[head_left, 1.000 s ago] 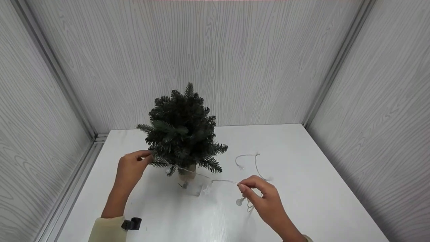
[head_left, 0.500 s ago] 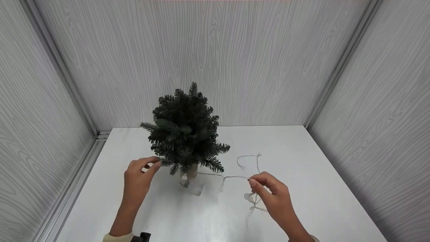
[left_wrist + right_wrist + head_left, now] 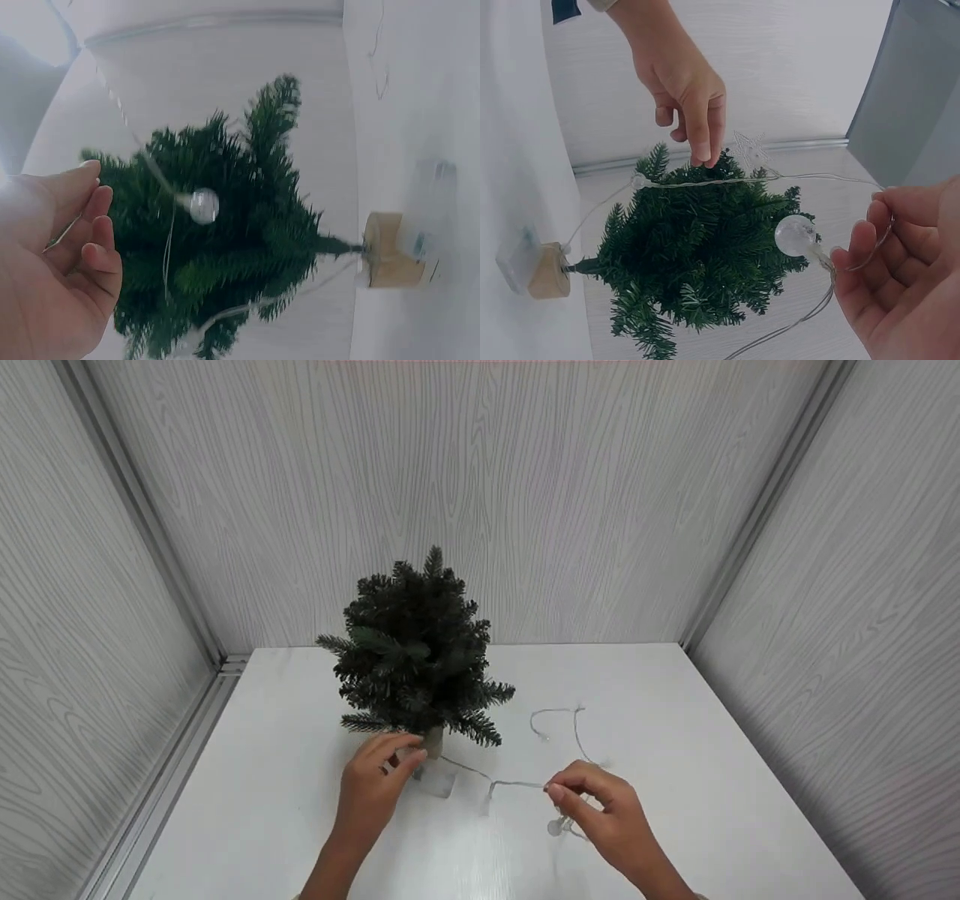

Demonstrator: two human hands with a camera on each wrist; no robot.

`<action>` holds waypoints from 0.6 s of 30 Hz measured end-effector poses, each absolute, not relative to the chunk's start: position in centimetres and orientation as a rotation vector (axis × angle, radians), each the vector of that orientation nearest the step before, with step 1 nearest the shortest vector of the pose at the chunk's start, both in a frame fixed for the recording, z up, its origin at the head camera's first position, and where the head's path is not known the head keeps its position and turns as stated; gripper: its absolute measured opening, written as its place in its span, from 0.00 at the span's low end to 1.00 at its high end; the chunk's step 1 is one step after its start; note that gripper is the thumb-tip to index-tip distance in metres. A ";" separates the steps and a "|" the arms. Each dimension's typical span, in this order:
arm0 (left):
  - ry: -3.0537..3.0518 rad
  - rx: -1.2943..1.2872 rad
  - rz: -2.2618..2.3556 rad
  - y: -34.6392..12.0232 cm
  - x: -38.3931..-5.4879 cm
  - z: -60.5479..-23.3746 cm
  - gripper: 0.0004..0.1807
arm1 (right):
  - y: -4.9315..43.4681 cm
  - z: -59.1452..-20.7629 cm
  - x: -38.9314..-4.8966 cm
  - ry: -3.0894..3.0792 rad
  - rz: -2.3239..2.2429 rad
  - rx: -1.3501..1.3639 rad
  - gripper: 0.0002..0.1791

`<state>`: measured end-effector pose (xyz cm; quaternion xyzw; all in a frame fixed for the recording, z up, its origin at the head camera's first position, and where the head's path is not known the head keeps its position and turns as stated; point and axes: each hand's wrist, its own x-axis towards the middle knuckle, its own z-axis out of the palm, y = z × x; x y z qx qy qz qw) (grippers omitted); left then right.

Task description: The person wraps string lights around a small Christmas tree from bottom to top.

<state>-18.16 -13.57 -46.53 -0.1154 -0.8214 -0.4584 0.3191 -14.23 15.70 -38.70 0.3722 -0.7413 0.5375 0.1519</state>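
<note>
Our right hand (image 3: pixel 611 816) is pinching the string lights (image 3: pixel 794 235) beside the tree (image 3: pixel 416 660), nearer the desk's (image 3: pixel 660 720) left edge, our left hand's (image 3: pixel 371 781) grip is unclear, and by overpulling we are risking a topple.

Both forearms slant up & inward in the head view, L forearm (image 3: pixel 341 862) leaning R, R forearm (image 3: pixel 660 870) leaning L; the 2 hands are well apart. L hand (image 3: pixel 375 787): thumb & index reach fwd, tips v. close, other fingers loosely bent twd palm. R hand (image 3: pixel 607 814): thumb & index pinched tog. at the tips, other 3 fingers curled in behind, wrist approx. in line w/ forearm.
</note>
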 end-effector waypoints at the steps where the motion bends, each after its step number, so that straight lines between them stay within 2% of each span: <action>1: -2.172 -0.322 -1.196 -13.2 -18.0 -46.7 0.11 | 15.6 -38.8 -14.2 -2.138 1.547 1.085 0.12; 10: -2.188 -0.391 -0.939 -11.7 -17.4 -49.2 0.13 | 15.0 -39.1 -13.9 -2.175 1.584 1.079 0.12; 18: -2.067 -0.411 -0.853 -12.0 -17.7 -48.5 0.09 | 15.3 -39.0 -14.3 -2.097 1.555 1.033 0.11</action>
